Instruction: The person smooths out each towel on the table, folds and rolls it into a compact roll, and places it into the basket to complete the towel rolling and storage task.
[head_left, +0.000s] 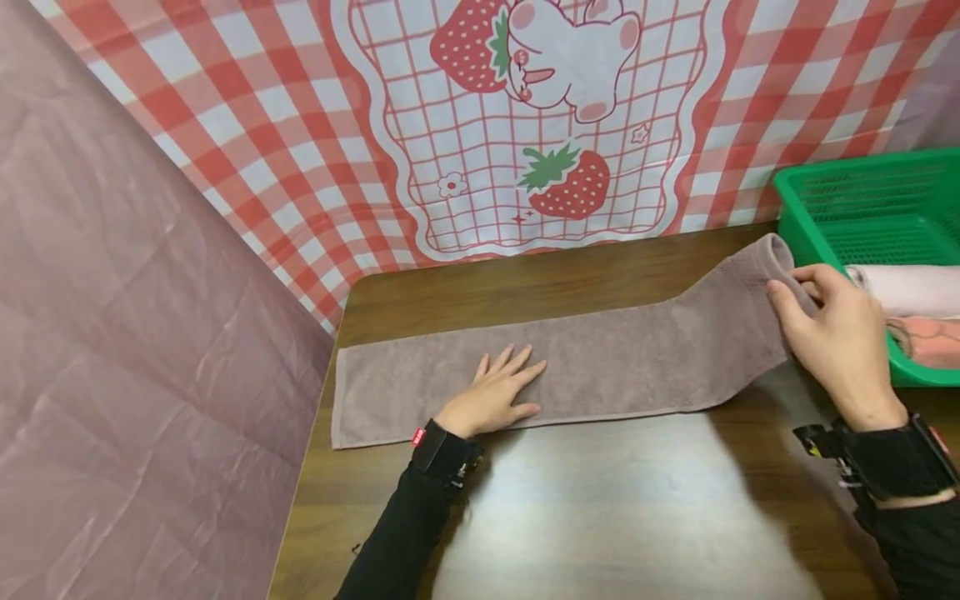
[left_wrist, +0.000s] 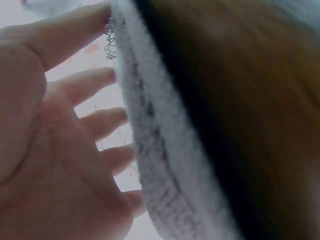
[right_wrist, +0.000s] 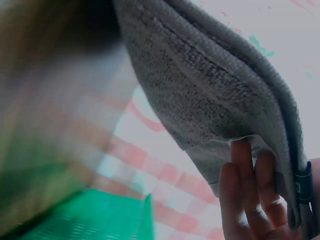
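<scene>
A mauve-brown towel [head_left: 615,358], folded into a long strip, stretches across the wooden table. On its left-middle part rests my left hand [head_left: 491,396], palm down with the fingers spread. At the far right, my right hand [head_left: 843,342] pinches the towel's end between thumb and fingers, and that end is raised off the table with its tip curling over. The left wrist view shows the folded edge of the towel [left_wrist: 155,150] along the fingertips. In the right wrist view, the raised layers of the towel [right_wrist: 200,85] hang together, with a small dark green label [right_wrist: 304,185] near the thumb.
Beside my right hand stands a green plastic basket [head_left: 806,221] holding a pale rolled towel [head_left: 911,289] and a coral one [head_left: 937,340]. A red checked cloth with strawberries [head_left: 300,150] hangs behind the table [head_left: 600,500]. Pinkish fabric [head_left: 150,333] covers the left side.
</scene>
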